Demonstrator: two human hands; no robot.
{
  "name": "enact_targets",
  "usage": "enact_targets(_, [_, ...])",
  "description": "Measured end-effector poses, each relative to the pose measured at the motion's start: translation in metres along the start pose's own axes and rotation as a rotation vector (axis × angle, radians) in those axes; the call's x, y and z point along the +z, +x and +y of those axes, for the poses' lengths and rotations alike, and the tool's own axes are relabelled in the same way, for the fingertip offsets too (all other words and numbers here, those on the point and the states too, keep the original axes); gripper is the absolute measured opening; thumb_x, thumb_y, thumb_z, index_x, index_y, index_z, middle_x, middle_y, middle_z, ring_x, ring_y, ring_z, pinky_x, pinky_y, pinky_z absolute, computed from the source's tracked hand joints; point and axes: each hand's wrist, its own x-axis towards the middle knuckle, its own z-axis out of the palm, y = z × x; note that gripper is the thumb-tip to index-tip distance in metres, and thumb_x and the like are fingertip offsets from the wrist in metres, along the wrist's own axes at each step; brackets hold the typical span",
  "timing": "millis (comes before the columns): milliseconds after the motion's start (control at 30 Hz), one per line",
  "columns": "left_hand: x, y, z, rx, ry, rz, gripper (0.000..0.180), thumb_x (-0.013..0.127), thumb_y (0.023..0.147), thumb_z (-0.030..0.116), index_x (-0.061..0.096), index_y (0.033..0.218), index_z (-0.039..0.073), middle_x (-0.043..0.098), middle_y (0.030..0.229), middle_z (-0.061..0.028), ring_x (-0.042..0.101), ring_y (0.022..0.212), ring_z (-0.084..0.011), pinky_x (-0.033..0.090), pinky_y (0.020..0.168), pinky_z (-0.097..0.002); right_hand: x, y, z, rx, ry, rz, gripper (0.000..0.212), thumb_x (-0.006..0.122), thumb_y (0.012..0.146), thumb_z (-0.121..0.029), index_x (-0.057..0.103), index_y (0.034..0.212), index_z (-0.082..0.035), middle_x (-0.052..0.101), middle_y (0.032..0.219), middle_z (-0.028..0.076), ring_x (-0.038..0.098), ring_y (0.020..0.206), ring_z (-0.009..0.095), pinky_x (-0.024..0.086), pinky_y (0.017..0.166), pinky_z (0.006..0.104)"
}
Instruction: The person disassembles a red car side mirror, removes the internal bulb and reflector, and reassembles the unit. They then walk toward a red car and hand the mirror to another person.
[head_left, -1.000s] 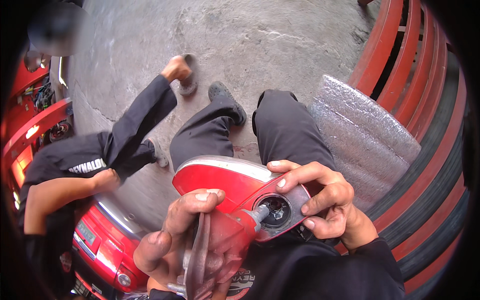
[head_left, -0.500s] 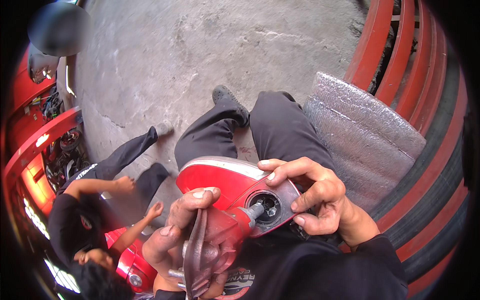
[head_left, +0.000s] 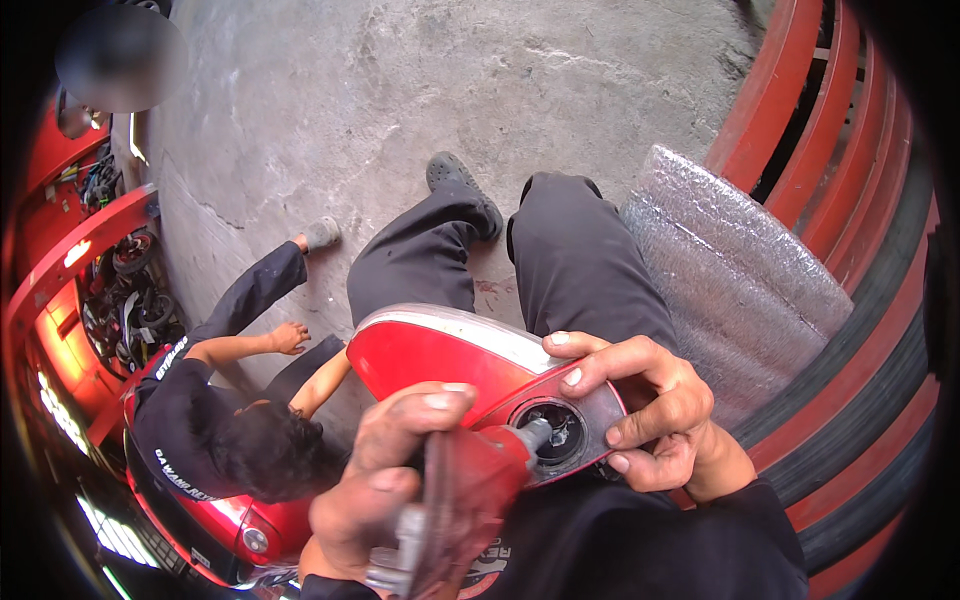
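My left hand [head_left: 370, 485], smeared by motion, is wrapped round a worn red gun-like tool [head_left: 485, 475] with a grey metal tip. Over my lap tilts a red lamp [head_left: 425, 360] with a pale strip along its far edge and a grey end. That tip reaches the round dark opening [head_left: 558, 437] in the lamp's grey end; whether they touch I cannot tell. Gripping the same end between thumb and fingers is my right hand [head_left: 655, 410]. Part of the tool is hidden behind my left fingers.
On my right, a silver foil sheet [head_left: 735, 280] rests on a red slatted bench [head_left: 850, 450]. To the left a co-worker [head_left: 225, 430] in dark clothes bends beside a red glossy body [head_left: 240, 530]. Concrete floor [head_left: 450, 80] stretches ahead, with machine parts [head_left: 140, 310] at far left.
Both hands, tool and lamp have shifted a little to the right in view. The co-worker's head is farther up and right, with one arm now reaching behind my left hand.
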Motion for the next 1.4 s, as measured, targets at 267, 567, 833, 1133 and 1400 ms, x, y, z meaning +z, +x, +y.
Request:
enact_targets(267, [0.001,0.043,-0.017,0.28,0.12,-0.281,0.068,0.071,0.092,0.042,0.049,0.142,0.002,0.052,0.146,-0.0298,0.054,0.134,-0.0446,0.04,0.11,-0.0612,-0.005,0.005,0.006,-0.025,-0.025,-0.001,0.019,0.067,0.07,0.002,0.064,0.089,0.0,0.055,0.128,0.033,0.057,0.128,0.049,0.035,0.115,0.0688])
enact_targets(567, [0.012,0.072,0.003,0.105,0.425,-0.339,0.091,0.076,0.069,-0.002,0.038,0.152,-0.001,0.049,0.148,-0.0294,0.048,0.14,-0.0491,0.039,0.116,-0.054,-0.017,-0.003,0.028,-0.002,0.055,0.119,0.013,0.066,0.08,0.001,0.061,0.091,-0.002,0.05,0.137,0.03,0.052,0.135,0.043,0.038,0.116,0.0586])
enact_targets(833, [0.021,0.09,0.021,0.075,0.756,-0.377,0.101,0.093,0.068,0.016,0.038,0.15,-0.005,0.053,0.142,-0.0298,0.055,0.131,-0.0471,0.046,0.11,-0.0492,-0.02,-0.007,0.034,0.05,0.18,0.179,0.011,0.07,0.086,-0.005,0.063,0.093,-0.001,0.045,0.145,0.029,0.047,0.14,0.037,0.037,0.118,0.0519])
enact_targets(1133, [0.023,0.091,0.023,-0.029,0.727,-0.381,0.099,0.094,0.066,0.017,0.042,0.147,-0.002,0.057,0.14,-0.0259,0.059,0.128,-0.0459,0.049,0.107,-0.0485,-0.024,-0.009,0.033,0.02,0.178,0.131,0.014,0.07,0.082,0.0,0.064,0.095,0.0,0.044,0.145,0.028,0.047,0.14,0.036,0.039,0.117,0.05])
enact_targets(1400, [0.018,0.086,0.002,0.036,0.591,-0.365,0.094,0.091,0.066,0.014,0.046,0.148,0.002,0.056,0.144,-0.0239,0.057,0.132,-0.0426,0.045,0.11,-0.0491,-0.024,-0.011,0.033,0.038,0.199,0.139,0.015,0.068,0.082,0.002,0.063,0.096,-0.001,0.045,0.146,0.026,0.046,0.141,0.035,0.04,0.116,0.0485])
